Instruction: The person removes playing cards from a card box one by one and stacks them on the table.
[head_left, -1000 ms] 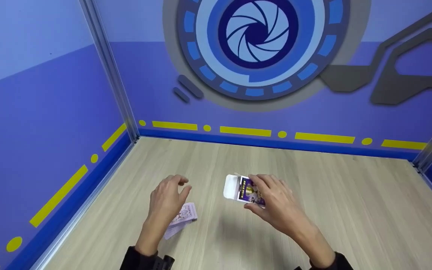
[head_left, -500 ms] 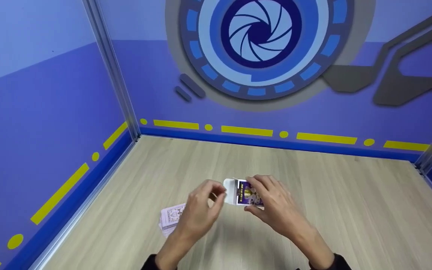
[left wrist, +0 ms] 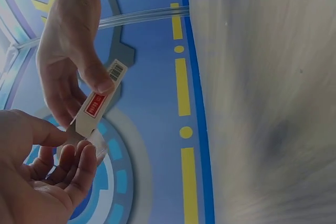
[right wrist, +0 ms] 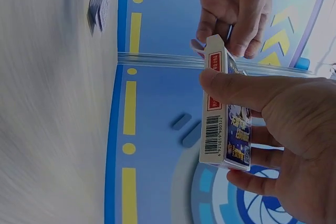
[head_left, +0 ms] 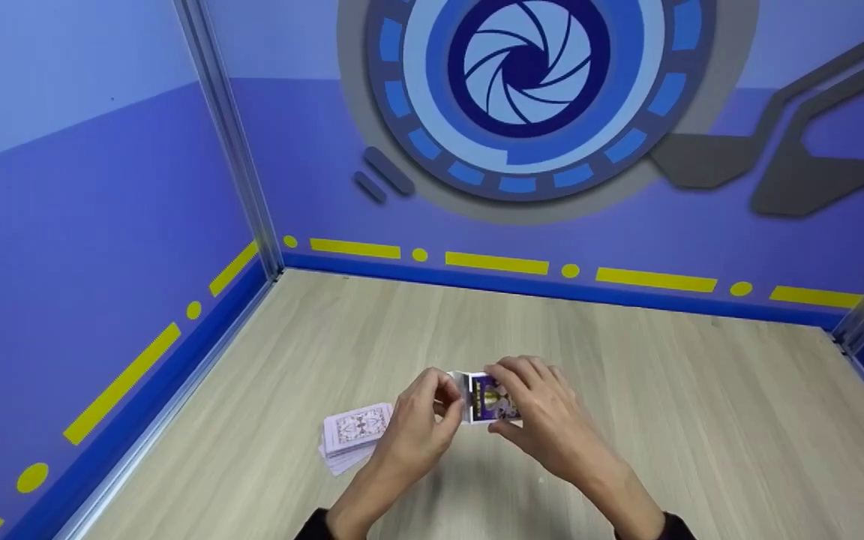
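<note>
My right hand [head_left: 548,409] grips a small playing-card box [head_left: 493,399] above the table, thumb along one edge and fingers over the other. The box has a purple printed face; its narrow white side [right wrist: 212,135] with red label and barcode shows in the right wrist view. At the open left end, my left hand [head_left: 418,431] pinches the white end flap [head_left: 459,381] between thumb and fingers, which partly hide it. In the left wrist view, the left fingertips [left wrist: 63,136] meet at that end. The box's inside is hidden.
A loose stack of playing cards [head_left: 359,426], patterned backs up, lies on the wooden table [head_left: 664,420] left of the left forearm. Blue printed walls [head_left: 132,225] stand at the back and sides, with a metal post [head_left: 241,157] in the left corner.
My left hand has come right from over the card stack to the box's flap and now pinches it. The stack is uncovered. The right hand keeps its grip, slightly lower and further left.
</note>
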`<state>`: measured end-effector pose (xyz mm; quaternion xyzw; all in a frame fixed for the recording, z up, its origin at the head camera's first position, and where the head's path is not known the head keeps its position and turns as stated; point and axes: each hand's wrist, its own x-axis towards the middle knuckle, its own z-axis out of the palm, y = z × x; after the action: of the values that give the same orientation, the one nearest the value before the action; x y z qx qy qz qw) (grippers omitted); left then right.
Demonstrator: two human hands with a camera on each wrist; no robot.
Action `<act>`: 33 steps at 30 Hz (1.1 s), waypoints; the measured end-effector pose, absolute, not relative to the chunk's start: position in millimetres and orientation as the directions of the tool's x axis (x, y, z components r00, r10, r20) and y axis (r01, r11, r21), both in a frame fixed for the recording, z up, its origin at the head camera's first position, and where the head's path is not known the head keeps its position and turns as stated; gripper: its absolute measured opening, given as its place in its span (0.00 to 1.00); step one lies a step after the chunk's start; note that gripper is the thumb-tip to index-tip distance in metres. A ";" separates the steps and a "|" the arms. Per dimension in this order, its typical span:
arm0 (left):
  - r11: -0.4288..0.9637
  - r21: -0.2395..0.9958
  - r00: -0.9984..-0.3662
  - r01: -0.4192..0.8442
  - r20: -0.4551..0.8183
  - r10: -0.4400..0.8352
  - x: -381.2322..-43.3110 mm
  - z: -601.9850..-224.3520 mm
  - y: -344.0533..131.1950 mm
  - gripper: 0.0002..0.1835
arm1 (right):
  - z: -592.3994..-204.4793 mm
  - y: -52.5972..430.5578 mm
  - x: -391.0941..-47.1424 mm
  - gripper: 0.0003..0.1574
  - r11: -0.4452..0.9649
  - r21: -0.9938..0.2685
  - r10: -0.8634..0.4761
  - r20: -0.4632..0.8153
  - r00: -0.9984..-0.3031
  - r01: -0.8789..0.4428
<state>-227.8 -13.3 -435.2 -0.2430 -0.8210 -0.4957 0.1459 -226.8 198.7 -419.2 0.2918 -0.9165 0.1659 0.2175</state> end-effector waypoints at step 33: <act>0.432 0.710 -0.829 0.557 0.444 0.340 -237.4 -427.4 -39.0 0.23 | -417.0 207.4 -228.1 0.47 0.781 -0.193 -0.454 0.479 -0.752 -0.594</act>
<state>-237.4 -39.0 -427.4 -0.2676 -0.8378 -0.4611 0.1177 -228.1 207.4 -417.0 0.2846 -0.9204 0.1689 0.2080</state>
